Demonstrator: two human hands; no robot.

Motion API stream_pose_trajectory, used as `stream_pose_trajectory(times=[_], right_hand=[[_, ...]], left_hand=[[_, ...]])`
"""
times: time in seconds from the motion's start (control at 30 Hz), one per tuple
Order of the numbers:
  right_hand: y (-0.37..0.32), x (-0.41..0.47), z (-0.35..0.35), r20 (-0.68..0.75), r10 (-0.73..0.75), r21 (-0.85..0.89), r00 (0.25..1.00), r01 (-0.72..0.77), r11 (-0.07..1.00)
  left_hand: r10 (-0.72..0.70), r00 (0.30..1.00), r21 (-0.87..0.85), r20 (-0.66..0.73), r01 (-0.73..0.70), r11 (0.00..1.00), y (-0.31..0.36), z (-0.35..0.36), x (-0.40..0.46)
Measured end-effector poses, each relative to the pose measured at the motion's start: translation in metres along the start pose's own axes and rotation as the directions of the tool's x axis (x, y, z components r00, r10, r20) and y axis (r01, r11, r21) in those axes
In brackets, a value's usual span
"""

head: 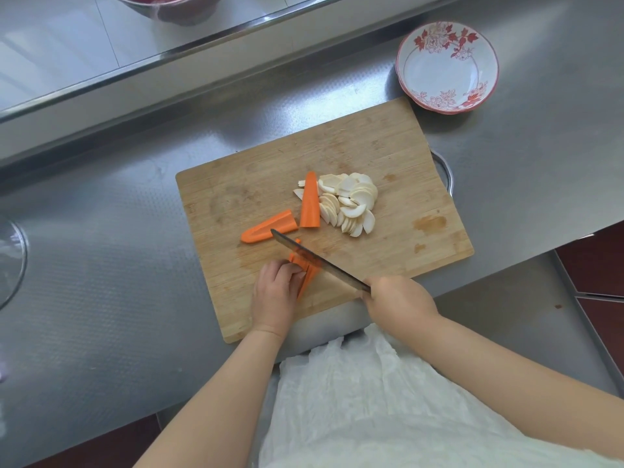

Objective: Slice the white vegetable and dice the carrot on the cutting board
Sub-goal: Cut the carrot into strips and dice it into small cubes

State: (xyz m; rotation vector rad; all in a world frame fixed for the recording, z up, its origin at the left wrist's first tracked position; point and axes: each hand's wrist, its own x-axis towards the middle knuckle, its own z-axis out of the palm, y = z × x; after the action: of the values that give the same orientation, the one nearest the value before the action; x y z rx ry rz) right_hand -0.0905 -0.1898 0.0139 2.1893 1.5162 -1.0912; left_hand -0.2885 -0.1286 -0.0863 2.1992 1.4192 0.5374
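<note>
A wooden cutting board [388, 146] lies on the steel counter. A heap of white vegetable slices [351, 206] rests near its middle. Beside the heap lies a carrot wedge [310, 202], with another carrot piece [266, 228] to its left. My left hand [275, 295] presses on several carrot strips [309, 270] near the board's front edge. My right hand [395, 304] grips the handle of a knife [314, 260], whose blade lies across those strips.
A white bowl with red flowers [447, 67] stands behind the board at the right, with nothing in it. A metal bowl [169, 6] sits on the raised ledge at the back. A glass lid edge [13, 261] shows at the left.
</note>
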Motion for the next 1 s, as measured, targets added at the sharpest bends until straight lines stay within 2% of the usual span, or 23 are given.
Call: stream_pose_trajectory(times=[0.17,0.63,1.0], right_hand=[[-0.003,-0.009,0.002,-0.036,-0.045,-0.079,0.998,0.042,0.996],[-0.014,-0.013,-0.005,0.009,-0.031,-0.178,0.999,0.032,0.984],[-0.021,-0.005,-0.002,0.085,0.030,-0.182,0.996,-0.014,0.983]], left_hand=[[-0.026,1.000,0.020,0.005,0.026,0.999,0.001,0.000,0.001],[0.066,0.993,0.039,-0.096,-0.062,0.997,0.002,-0.001,0.000],[0.038,0.998,0.020,-0.046,-0.037,0.999,-0.004,0.003,-0.002]])
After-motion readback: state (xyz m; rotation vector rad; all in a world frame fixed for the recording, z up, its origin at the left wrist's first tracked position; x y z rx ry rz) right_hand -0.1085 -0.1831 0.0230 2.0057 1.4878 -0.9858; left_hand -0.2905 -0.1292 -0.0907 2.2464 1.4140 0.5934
